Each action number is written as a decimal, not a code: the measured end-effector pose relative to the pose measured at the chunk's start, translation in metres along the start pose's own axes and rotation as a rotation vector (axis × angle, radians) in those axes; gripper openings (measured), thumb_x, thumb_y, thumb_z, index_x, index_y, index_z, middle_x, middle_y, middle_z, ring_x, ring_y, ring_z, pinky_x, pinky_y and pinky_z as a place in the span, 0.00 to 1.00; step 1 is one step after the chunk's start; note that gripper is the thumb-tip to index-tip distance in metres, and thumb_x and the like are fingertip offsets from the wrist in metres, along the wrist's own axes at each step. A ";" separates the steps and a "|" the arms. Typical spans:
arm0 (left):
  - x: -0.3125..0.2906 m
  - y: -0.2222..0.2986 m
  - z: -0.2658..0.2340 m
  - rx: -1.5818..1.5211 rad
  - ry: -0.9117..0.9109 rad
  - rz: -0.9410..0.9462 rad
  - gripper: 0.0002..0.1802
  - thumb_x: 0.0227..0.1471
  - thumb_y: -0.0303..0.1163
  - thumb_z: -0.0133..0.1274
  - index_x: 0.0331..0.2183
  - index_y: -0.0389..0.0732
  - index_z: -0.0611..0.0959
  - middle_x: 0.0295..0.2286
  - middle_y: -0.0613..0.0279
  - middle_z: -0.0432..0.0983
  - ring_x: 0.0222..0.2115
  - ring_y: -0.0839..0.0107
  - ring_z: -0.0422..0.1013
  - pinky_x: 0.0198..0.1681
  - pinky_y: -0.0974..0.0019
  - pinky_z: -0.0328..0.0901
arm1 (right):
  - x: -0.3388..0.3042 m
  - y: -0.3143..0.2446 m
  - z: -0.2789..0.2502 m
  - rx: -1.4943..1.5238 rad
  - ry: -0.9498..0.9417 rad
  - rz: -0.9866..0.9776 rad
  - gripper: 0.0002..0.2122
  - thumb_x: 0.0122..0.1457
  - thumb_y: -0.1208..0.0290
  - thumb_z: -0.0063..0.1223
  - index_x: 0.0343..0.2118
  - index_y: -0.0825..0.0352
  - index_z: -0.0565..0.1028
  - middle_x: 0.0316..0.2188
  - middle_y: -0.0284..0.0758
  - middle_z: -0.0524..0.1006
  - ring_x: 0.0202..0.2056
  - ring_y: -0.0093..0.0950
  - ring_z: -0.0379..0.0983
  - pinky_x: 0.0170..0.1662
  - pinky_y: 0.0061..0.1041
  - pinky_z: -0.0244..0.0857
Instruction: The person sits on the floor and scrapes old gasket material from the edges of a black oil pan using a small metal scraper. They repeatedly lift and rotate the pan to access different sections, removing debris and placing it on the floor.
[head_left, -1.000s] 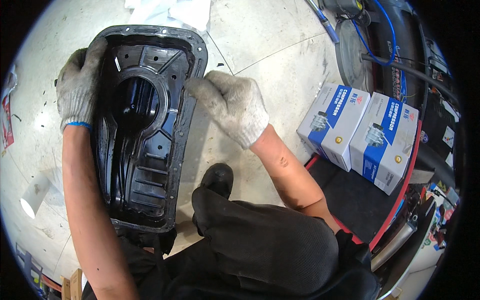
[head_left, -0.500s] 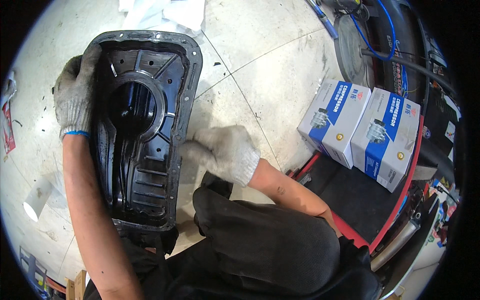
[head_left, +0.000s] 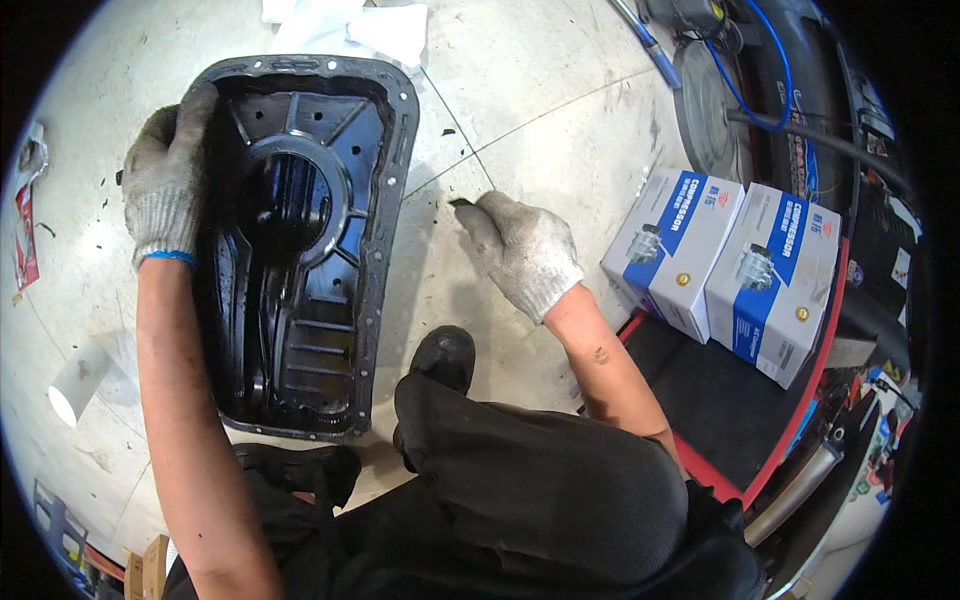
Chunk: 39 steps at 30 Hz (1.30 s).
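A black, oily engine oil pan (head_left: 381, 240) is held upright in front of me, its ribbed inside and round opening facing up toward me. My left hand (head_left: 168, 185), in a grey knit work glove, grips its upper left rim, thumb over the edge and the other fingers hidden behind. My right hand (head_left: 525, 250), in a soiled glove of the same kind, is off to the right of the pan, apart from it. Its thumb and fingers are pinched on a small black scrap (head_left: 461, 203); the scrap's material is hard to make out.
Two white and blue boxes (head_left: 672, 255) stand on a red-edged black creeper seat (head_left: 700, 400) at right. White paper (head_left: 385, 30) lies beyond the pan, a white cylinder (head_left: 80, 384) at left. Dark crumbs dot the tiled floor (head_left: 540, 110). My shoes are below the pan.
My right hand has moved from the pan's right rim up and away to the right, the small black scrap now showing at its fingertips. The pan has shifted slightly, still in my left hand.
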<state>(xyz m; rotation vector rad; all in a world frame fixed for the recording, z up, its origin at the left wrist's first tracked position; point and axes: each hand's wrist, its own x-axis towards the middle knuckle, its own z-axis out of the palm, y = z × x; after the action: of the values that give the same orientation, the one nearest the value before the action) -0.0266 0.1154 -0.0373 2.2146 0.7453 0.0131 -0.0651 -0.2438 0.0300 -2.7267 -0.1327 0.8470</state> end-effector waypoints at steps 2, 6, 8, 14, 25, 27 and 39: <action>0.003 0.005 -0.008 0.019 0.006 0.023 0.47 0.56 0.70 0.57 0.54 0.33 0.84 0.47 0.43 0.84 0.48 0.55 0.81 0.56 0.56 0.71 | 0.001 -0.002 0.005 0.059 0.107 -0.057 0.16 0.70 0.55 0.53 0.40 0.66 0.79 0.32 0.50 0.84 0.38 0.51 0.82 0.44 0.47 0.74; 0.016 0.018 -0.008 0.048 0.137 0.131 0.49 0.56 0.72 0.56 0.57 0.34 0.83 0.49 0.43 0.84 0.50 0.53 0.80 0.57 0.55 0.71 | 0.020 -0.011 -0.007 0.161 0.255 -0.229 0.15 0.71 0.56 0.52 0.39 0.65 0.80 0.30 0.46 0.84 0.33 0.47 0.83 0.39 0.44 0.76; 0.024 0.013 -0.005 0.050 0.158 0.125 0.49 0.56 0.72 0.55 0.56 0.35 0.83 0.49 0.43 0.84 0.50 0.52 0.80 0.58 0.54 0.70 | 0.027 -0.031 -0.019 0.277 0.292 -0.283 0.16 0.73 0.55 0.50 0.38 0.64 0.81 0.27 0.44 0.83 0.30 0.44 0.83 0.36 0.40 0.77; 0.016 0.013 0.000 -0.030 0.236 0.110 0.48 0.56 0.72 0.56 0.54 0.33 0.84 0.48 0.42 0.84 0.50 0.49 0.80 0.57 0.52 0.70 | 0.076 -0.044 -0.006 0.028 0.366 -0.453 0.21 0.72 0.47 0.48 0.37 0.60 0.83 0.25 0.42 0.83 0.29 0.44 0.83 0.37 0.42 0.77; 0.010 -0.004 0.002 -0.042 0.305 0.096 0.49 0.55 0.72 0.57 0.56 0.33 0.83 0.50 0.42 0.83 0.53 0.49 0.78 0.60 0.54 0.68 | 0.058 -0.047 0.011 -0.073 0.282 -0.449 0.26 0.70 0.41 0.48 0.31 0.62 0.83 0.20 0.42 0.81 0.26 0.43 0.83 0.33 0.42 0.77; 0.009 -0.004 0.000 -0.025 0.290 0.092 0.50 0.55 0.72 0.57 0.57 0.33 0.82 0.51 0.43 0.83 0.53 0.49 0.78 0.61 0.54 0.68 | 0.048 -0.052 0.013 -0.122 0.145 -0.384 0.27 0.69 0.40 0.48 0.30 0.62 0.82 0.21 0.41 0.82 0.26 0.43 0.83 0.33 0.43 0.77; 0.000 0.004 -0.004 -0.057 0.252 0.066 0.48 0.56 0.72 0.56 0.55 0.35 0.84 0.49 0.45 0.84 0.51 0.51 0.79 0.59 0.55 0.69 | 0.033 -0.044 0.035 -0.195 -0.054 -0.412 0.28 0.70 0.40 0.45 0.29 0.62 0.82 0.25 0.40 0.84 0.29 0.41 0.84 0.34 0.43 0.77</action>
<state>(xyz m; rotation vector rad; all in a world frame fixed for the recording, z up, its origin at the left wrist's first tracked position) -0.0252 0.1157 -0.0315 2.2055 0.7966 0.3474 -0.0578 -0.1880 -0.0026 -2.7001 -0.7953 0.8191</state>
